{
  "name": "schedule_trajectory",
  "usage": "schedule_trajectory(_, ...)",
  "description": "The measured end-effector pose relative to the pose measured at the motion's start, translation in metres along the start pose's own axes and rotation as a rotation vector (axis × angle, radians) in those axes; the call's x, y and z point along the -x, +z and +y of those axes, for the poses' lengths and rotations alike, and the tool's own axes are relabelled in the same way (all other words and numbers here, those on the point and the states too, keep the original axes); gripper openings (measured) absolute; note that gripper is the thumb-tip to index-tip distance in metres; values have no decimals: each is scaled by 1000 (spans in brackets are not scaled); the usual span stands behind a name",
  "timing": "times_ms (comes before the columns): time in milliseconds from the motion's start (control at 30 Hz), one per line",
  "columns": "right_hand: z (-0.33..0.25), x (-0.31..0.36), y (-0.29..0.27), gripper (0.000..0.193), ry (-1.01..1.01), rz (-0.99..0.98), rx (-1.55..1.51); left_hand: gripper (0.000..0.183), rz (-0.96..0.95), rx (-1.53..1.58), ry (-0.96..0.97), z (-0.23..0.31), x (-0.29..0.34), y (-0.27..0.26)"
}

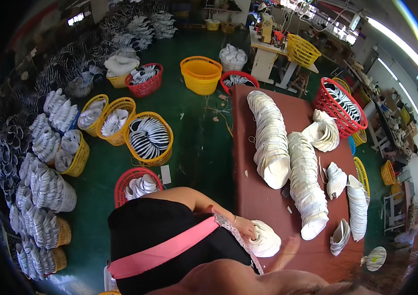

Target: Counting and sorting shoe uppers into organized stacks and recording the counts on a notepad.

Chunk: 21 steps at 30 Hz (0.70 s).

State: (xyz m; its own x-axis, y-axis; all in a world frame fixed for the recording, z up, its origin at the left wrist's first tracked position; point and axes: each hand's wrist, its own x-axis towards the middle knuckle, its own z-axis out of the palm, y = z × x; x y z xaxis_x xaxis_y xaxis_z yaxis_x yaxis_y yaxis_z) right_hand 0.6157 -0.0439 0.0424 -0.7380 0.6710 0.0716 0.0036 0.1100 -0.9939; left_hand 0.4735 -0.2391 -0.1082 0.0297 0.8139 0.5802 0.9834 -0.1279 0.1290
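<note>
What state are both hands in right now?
Left hand: seemingly closed on the edge of the white curved pieces.
Right hand: blurred, beside them; open or closed cannot be told.

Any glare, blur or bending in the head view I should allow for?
Head view: glare from the ceiling light at upper right; the right hand looks smeared, the left hand clearer; the brown table's right edge bows; the picture's corners go black.

Bench machine point(267, 30), baskets point(200, 84) and stacked pieces point(270, 135) show a workshop.
</note>
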Motion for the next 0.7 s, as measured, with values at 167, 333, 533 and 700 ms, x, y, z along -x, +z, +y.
schedule_trajectory(167, 198, 65, 30, 101, -149, -234, 951, 16, 33, 10, -81, -31, 21, -21)
schedule_trajectory(333, 130, 81, 36, 75, -78, 249, 800, 17, 10, 230, -33, -37, 37, -62)
schedule_trajectory(533, 166, 109, 28, 46, 814, 545, -542, 13, -104, 430, -5, -39, 10, -90)
schedule_trajectory(700, 188, 97, 49, 61, 817, 727, -485, 27, -98, 548, -231, -46, 24, -86)
